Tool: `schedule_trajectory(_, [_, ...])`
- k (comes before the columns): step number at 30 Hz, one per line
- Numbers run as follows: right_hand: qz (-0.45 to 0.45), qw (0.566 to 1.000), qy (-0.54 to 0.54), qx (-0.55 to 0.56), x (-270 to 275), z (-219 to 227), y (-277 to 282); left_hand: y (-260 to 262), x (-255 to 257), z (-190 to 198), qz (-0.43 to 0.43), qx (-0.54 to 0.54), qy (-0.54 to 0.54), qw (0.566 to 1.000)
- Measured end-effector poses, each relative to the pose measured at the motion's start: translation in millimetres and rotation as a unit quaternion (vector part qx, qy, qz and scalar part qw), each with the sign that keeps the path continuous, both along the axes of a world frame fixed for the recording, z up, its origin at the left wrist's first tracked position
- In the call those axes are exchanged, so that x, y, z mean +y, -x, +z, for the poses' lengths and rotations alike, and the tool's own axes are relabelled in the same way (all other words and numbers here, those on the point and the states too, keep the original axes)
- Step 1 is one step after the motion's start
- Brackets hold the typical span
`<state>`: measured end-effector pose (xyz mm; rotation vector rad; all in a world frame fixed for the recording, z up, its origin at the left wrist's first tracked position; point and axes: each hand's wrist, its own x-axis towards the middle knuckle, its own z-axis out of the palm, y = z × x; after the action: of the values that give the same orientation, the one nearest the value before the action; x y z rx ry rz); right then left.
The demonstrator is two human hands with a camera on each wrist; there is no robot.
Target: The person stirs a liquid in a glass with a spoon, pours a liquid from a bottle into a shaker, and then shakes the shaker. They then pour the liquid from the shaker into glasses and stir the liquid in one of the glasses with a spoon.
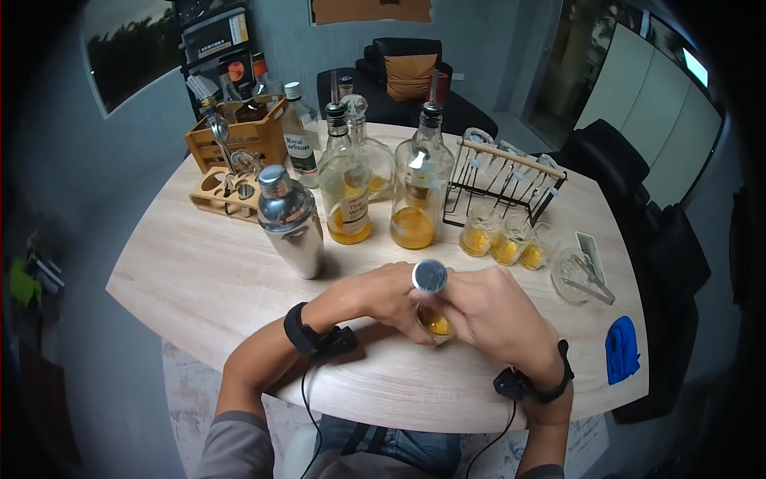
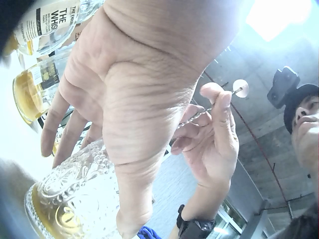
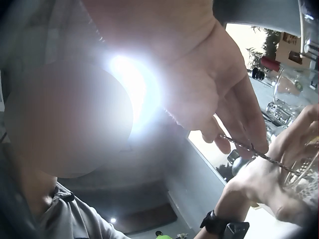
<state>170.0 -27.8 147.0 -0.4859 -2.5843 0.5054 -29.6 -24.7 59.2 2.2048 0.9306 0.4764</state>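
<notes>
My left hand (image 1: 389, 294) holds a patterned glass (image 1: 436, 326) with amber liquid near the table's front edge. In the left wrist view the thumb of this hand (image 2: 134, 99) lies on one side of the glass (image 2: 75, 191) and the fingers on the other. Above the glass, my right hand (image 1: 499, 315) pinches a metal stirring spoon, whose round end disc (image 1: 430, 276) points up at the head camera. The spoon's twisted shaft (image 3: 259, 155) runs from the right hand (image 3: 214, 79) down into the glass in the right wrist view; its lower end is hard to see.
A steel shaker (image 1: 291, 227) stands left of the hands. Behind are bottles (image 1: 415, 191), a wooden crate (image 1: 263, 140) and a black rack (image 1: 499, 195). Several small glasses (image 1: 477, 238), a glass dish with tongs (image 1: 570, 279) and a blue cloth (image 1: 621, 350) lie rightward.
</notes>
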Motion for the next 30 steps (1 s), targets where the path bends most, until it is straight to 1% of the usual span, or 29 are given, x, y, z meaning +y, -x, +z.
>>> schedule_trajectory(1, [-0.022,1.000,0.000,0.001,2.1,0.3,-0.5,0.0,-0.7,-1.4,0.010,0.004,0.027,1.000])
schedule_trajectory(2, [-0.024,1.000,0.000,0.001,3.4,2.4,-2.2,-0.5,-0.5,0.3,0.008,0.004,0.027,1.000])
schedule_trajectory(4, [-0.053,0.998,-0.006,-0.017,3.9,9.0,-6.6,-1.7,-1.0,4.6,0.014,0.029,-0.051,0.998])
schedule_trajectory(5, [-0.055,0.998,-0.005,-0.017,1.7,13.7,-8.5,-1.7,-0.2,3.2,0.012,0.029,-0.050,0.998])
schedule_trajectory(7, [-0.052,0.994,0.032,-0.092,-2.9,21.9,-12.3,-1.0,1.7,-0.3,-0.019,0.030,-0.103,0.994])
schedule_trajectory(8, [-0.055,0.994,0.033,-0.092,-3.7,20.3,-12.4,-0.9,0.1,6.7,-0.021,0.030,-0.102,0.994])
schedule_trajectory(10, [0.012,0.999,0.008,-0.037,-6.4,14.6,-9.2,-1.5,-4.4,27.0,0.008,-0.002,0.004,1.000])
schedule_trajectory(11, [0.009,0.999,0.009,-0.036,-6.5,12.5,-7.0,-2.8,-2.0,22.4,0.000,0.010,-0.050,0.999])
schedule_trajectory(12, [0.020,1.000,0.006,-0.019,-6.3,10.6,-4.5,-2.3,-2.3,20.8,-0.003,0.011,-0.050,0.999])
schedule_trajectory(13, [0.031,0.999,0.004,-0.002,-5.5,8.8,-3.0,-1.2,-3.8,21.9,0.006,-0.008,-0.014,1.000])
schedule_trajectory(14, [0.029,1.000,0.003,-0.001,-3.7,7.0,-2.0,-0.8,-5.0,24.3,0.014,-0.027,0.021,0.999])
schedule_trajectory(16, [-0.017,1.000,0.008,-0.004,0.5,4.9,-0.9,-0.7,-6.5,14.2,0.008,-0.015,0.025,1.000])
schedule_trajectory(17, [-0.019,1.000,0.007,-0.003,1.8,5.5,-1.4,-0.7,-5.7,9.3,0.004,-0.004,0.029,1.000])
schedule_trajectory(18, [-0.042,0.999,0.005,-0.010,3.2,6.1,-2.2,-0.6,-3.4,7.2,0.002,-0.004,0.028,1.000])
schedule_trajectory(19, [-0.065,0.998,0.003,-0.017,4.3,6.8,-3.1,-0.6,-1.4,5.4,0.004,0.016,-0.022,1.000])
schedule_trajectory(20, [-0.065,0.998,0.002,-0.018,4.2,9.0,-5.0,-2.2,-1.4,8.9,0.007,0.035,-0.072,0.997])
schedule_trajectory(21, [-0.069,0.997,-0.001,-0.042,2.9,12.9,-7.6,-3.3,-3.2,14.3,0.006,0.034,-0.072,0.997])
schedule_trajectory(22, [-0.071,0.995,-0.003,-0.067,1.6,15.7,-9.4,-4.2,-6.3,22.2,0.011,0.067,-0.031,0.997])
schedule_trajectory(23, [-0.072,0.995,-0.002,-0.068,-0.2,16.4,-10.0,-5.4,-8.0,28.5,0.016,0.100,0.010,0.995])
schedule_trajectory(24, [-0.038,0.998,-0.004,-0.049,-2.8,16.3,-10.3,-5.3,-6.8,27.5,0.015,0.100,0.010,0.995])
schedule_trajectory(25, [-0.005,1.000,-0.007,-0.030,-5.0,15.6,-10.2,-4.5,-5.2,25.5,0.015,0.048,0.010,0.999])
schedule_trajectory(26, [-0.006,1.000,-0.006,-0.030,-6.5,14.0,-9.5,-3.5,-3.9,24.4,0.016,-0.003,0.010,1.000])
schedule_trajectory(28, [0.033,0.999,-0.009,-0.026,-8.8,9.3,-6.0,-0.6,-1.0,24.9,0.004,0.017,0.007,1.000])
schedule_trajectory(30, [0.027,0.999,-0.018,-0.007,-9.8,7.3,-0.3,-0.2,0.7,22.6,-0.002,0.015,0.005,1.000])
